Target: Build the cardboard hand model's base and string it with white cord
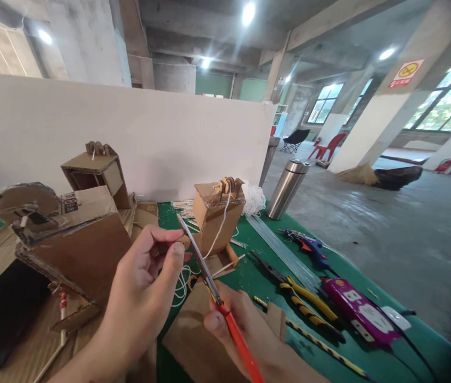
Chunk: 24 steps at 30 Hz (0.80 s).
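My right hand (238, 324) grips red-handled scissors (209, 282), their blades pointing up and left toward my left hand. My left hand (143, 290) pinches something small between thumb and forefinger at the blade tips; I cannot make out what it is. Behind the blades stands a small cardboard box model (217, 215) with a white string (219, 229) hanging from its top down to a coil on the green table (369, 361). A flat cardboard piece (193, 340) lies under my right hand.
Cardboard models (77, 239) and scraps fill the left. To the right lie yellow-handled pliers (301, 295), a blue glue gun (309, 246), clear glue sticks (281, 250), a purple power strip (359, 308) and a steel flask (287, 189). A white wall panel (129, 133) stands behind.
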Available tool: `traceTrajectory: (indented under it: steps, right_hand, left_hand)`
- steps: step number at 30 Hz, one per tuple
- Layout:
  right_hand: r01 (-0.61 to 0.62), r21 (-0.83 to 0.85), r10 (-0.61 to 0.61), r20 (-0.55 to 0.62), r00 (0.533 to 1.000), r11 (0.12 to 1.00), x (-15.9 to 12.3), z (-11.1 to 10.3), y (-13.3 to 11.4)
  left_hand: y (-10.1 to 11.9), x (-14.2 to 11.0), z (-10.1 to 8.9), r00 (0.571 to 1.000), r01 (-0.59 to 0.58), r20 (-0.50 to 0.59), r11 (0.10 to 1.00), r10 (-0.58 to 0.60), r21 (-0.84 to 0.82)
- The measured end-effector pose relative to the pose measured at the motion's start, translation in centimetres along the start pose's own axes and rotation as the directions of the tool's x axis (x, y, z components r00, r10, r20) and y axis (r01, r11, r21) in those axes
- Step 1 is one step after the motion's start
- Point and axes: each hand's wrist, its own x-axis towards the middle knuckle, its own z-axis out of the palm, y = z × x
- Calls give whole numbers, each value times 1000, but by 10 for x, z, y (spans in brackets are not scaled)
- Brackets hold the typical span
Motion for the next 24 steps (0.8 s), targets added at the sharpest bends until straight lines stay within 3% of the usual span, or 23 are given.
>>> traceTrajectory:
  steps: [8, 16, 19, 21, 24]
  right_hand:
    - [-8, 71, 9, -7, 1000, 997, -1, 3, 2]
    - [52, -7, -53, -170, 984, 999, -3, -15, -1]
    - [8, -111, -24, -151, 988, 994, -16, -30, 3]
    - [-72, -278, 48, -93, 995, 958, -29, -41, 9]
    - [-183, -611, 173, -76, 982, 770, -51, -55, 22]
  left_hand:
    - [0, 2, -1, 999, 42, -28, 999, -42, 9]
    - [-11, 4, -6, 980, 200, 4, 978, -200, -56]
    - [-17, 6, -3, 977, 212, 16, 975, -211, -71]
    - [-26, 7, -1, 977, 212, 28, 976, -211, -46]
    - [-48, 7, 0, 970, 227, 62, 966, -236, 128]
